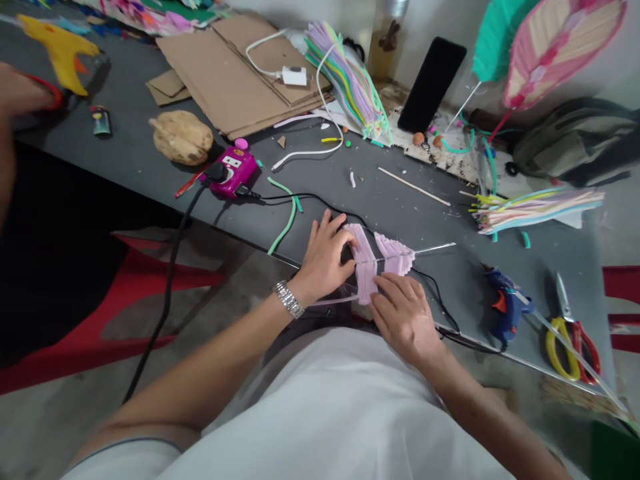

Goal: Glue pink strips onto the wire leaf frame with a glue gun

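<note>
A pale pink feather shape built from cut straws (373, 257) lies at the table's front edge, threaded on a thin clear stem (435, 248). My left hand (325, 257) grips its left side, with a metal watch band (289, 299) on the wrist. My right hand (405, 317) presses its fingers on the lower part of the same piece. A black cable (435, 300) runs across the grey tabletop (410, 213) just beyond my right hand. At the far left, another person's hand (20, 93) is near a yellow cut-out (60, 52).
A blue glue gun (507, 307) and yellow-and-red scissors (570, 340) lie to the right. Beyond stand a magenta power strip (233, 172), flattened cardboard (235, 73), bundled coloured straws (537, 210), a black phone (431, 85) and a wooden stick (414, 187).
</note>
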{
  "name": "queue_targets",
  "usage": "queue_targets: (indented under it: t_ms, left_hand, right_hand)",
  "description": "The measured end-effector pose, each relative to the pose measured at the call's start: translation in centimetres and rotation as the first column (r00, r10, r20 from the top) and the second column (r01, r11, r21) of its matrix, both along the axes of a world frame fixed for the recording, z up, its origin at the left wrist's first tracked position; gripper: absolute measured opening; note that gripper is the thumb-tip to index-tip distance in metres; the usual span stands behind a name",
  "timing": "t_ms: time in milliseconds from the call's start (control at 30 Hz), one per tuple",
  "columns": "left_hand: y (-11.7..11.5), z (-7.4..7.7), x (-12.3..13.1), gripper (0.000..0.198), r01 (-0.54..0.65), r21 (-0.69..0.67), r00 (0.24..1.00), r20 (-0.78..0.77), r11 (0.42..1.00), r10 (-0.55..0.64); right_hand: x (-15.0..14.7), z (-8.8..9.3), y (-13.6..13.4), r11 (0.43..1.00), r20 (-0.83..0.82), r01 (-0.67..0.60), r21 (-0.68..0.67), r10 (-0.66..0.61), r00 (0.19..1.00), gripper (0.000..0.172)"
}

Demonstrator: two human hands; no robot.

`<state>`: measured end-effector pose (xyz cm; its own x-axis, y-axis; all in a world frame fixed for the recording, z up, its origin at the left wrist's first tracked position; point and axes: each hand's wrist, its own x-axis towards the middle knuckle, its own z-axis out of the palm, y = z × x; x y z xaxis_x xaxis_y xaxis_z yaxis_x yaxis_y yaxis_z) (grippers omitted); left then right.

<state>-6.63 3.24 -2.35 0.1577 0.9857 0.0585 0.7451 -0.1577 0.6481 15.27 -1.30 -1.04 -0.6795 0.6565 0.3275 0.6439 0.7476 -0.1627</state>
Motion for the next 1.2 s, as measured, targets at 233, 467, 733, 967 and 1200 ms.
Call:
queue_targets:
  t_ms: [233,467,733,967,1200]
  left_hand:
    - [0.5,0.0,0.1,0.017,-0.033,0.043,0.999,-0.008,0.999,0.033]
    - [1.4,0.1,-0.4,0.015,-0.016,0.076,0.998,-0.057,0.997,0.02]
    - [1.2,-1.1,-0.8,0.01,0.001,0.167,0.999,-0.035,0.986,0.005]
    - [1.2,-0.4,-0.4,0.007,-0.025,0.114,0.998,-0.06,0.993,0.032]
    - [1.0,-0.6,-0.3,0.007,-0.04,0.123,0.997,-0.058,0.992,0.048]
  right_hand:
    - [0.4,-0.1,1.8,1.0,0.037,-0.016,-0.007,0.016,0.999,0.011]
    - [1.6,0.0,1.1,0.984,-0.008,0.176,-0.005,-0.176,0.984,0.013]
    - [7.0,-0.4,0.5,0.769,0.062,0.635,-0.076,-0.632,0.773,0.01]
    - [8.2,0.6,6.9,0.665,0.078,0.743,0.076,-0.746,0.661,0.016]
    - [8.9,-0.9,13.0,0.632,0.147,0.775,-0.014,-0.765,0.627,0.019]
